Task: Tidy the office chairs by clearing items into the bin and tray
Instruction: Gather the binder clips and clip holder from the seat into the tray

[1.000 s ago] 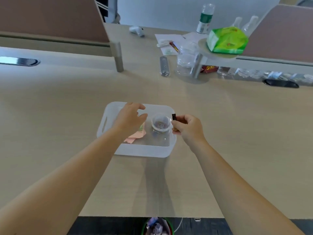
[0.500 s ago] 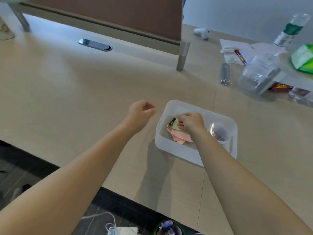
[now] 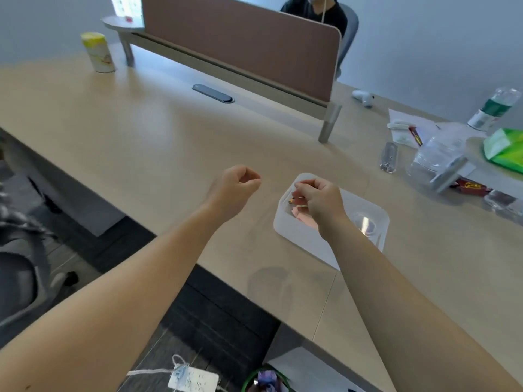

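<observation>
A white plastic tray (image 3: 295, 240) sits on the wooden desk near its front edge. Inside it lie pink sticky notes (image 3: 304, 217), a small black-and-yellow item (image 3: 291, 201) and a clear cup (image 3: 365, 222) at the right end. My right hand (image 3: 319, 199) hovers over the tray's left end with its fingers bunched, and nothing shows in them. My left hand (image 3: 237, 185) is a closed fist above the bare desk, left of the tray. A green-rimmed bin (image 3: 266, 380) with rubbish stands on the floor below. Part of a grey office chair (image 3: 17, 267) shows at the far left.
A brown divider (image 3: 240, 43) crosses the desk, with a person seated behind it. A yellow canister (image 3: 97, 52) stands far left. A clear jar (image 3: 435, 162), green pack (image 3: 506, 148), water bottle (image 3: 493, 108) and papers crowd the right. A power strip (image 3: 192, 379) lies on the floor.
The view swung left. My right hand carried the small black item to the tray's left end and it now lies there. My left hand left the tray and closed into a fist.
</observation>
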Tool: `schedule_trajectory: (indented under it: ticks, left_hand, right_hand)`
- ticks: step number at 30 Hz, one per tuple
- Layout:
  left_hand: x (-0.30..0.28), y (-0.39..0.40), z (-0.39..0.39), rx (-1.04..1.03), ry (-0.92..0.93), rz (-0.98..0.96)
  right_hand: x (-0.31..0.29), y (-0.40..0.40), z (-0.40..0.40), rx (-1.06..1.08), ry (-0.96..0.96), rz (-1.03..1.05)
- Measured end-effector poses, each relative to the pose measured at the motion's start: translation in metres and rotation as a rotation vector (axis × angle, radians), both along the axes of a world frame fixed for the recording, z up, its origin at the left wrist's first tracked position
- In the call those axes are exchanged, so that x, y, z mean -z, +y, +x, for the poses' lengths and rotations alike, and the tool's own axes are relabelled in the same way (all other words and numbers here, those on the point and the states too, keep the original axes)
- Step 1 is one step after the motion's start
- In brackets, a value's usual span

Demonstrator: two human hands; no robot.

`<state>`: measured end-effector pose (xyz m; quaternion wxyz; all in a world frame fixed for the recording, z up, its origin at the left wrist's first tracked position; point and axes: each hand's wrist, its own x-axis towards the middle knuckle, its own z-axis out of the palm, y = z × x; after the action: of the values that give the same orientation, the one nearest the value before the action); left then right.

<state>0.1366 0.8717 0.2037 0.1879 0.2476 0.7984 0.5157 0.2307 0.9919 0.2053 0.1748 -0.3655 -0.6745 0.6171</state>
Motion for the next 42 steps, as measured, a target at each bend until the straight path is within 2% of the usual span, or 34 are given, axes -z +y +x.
schedule_trajectory:
  ticks: [10, 23, 32, 42]
  left_hand:
    - [-0.029, -0.169, 0.079, -0.332, 0.116, -0.059]
    - [-0.03, -0.372, 0.122, -0.78, 0.107, -0.16]
    - [-0.003, -0.518, 0.094, -0.845, 0.044, -0.167]
    - [0.064, -0.696, 0.055, -0.961, -0.162, -0.231]
  right_hand:
    - [-0.013, -0.133, 0.029, -0.4, 0.047, 0.0]
    - [-0.006, -0.323, 0.005, -0.812, -0.009, -0.067]
    - [0.016, -0.468, -0.036, -0.878, -0.061, -0.048]
    - [0.102, -0.64, -0.092, -0.911, -0.249, 0.032]
